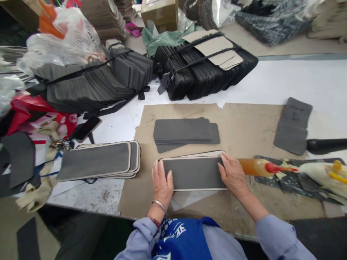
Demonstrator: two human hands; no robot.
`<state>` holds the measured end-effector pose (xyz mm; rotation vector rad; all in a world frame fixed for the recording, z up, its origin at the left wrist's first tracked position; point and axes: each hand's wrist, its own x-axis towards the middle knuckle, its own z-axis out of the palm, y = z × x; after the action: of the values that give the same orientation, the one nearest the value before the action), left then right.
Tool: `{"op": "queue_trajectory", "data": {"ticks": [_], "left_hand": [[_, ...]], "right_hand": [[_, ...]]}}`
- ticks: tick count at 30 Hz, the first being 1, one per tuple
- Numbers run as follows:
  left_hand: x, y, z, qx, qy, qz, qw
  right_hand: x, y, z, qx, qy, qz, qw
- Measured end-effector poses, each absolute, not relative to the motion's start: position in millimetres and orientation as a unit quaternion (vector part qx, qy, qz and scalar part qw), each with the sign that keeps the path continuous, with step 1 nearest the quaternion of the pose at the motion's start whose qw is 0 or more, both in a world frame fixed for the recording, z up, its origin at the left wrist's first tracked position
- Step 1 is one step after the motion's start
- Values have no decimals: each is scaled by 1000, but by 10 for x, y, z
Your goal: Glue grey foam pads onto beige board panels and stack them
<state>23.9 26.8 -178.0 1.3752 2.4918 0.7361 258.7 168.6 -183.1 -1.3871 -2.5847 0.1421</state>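
Observation:
A grey rectangular panel with a pale border lies flat before me, with another pale-edged piece showing behind it. At its left end rests my left hand, fingers stretched out and thumb apart. My right hand touches the right end, its fingers spread along the edge and corner. Just beyond lies a small stack of plain dark grey panels. To the left is a pile of grey panels with pale borders, slightly fanned.
An amber glue bottle with a red tip and a white bottle lie at right, near a black handle and grey pieces. Strapped bundles of black panels stand behind. A phone lies at left.

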Motion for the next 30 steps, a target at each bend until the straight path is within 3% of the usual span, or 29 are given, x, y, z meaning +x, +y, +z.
{"op": "queue_trajectory", "data": {"ticks": [7,12,18,30], "left_hand": [[72,27,-1772,303,862,337,226],[-32,78,-1725,177,847,418,276],[-164,-22,-1748,97,812,476,323],[-236,-135,-1757,39,741,529,412]], "right_hand": [[2680,1837,-1710,-524,-849,59,3],[2535,1821,-1606,-586,-776,220,80],[2331,1820,-1568,-589,-707,377,109],[2535,1252,-1425,-613,-518,597,10]]}}
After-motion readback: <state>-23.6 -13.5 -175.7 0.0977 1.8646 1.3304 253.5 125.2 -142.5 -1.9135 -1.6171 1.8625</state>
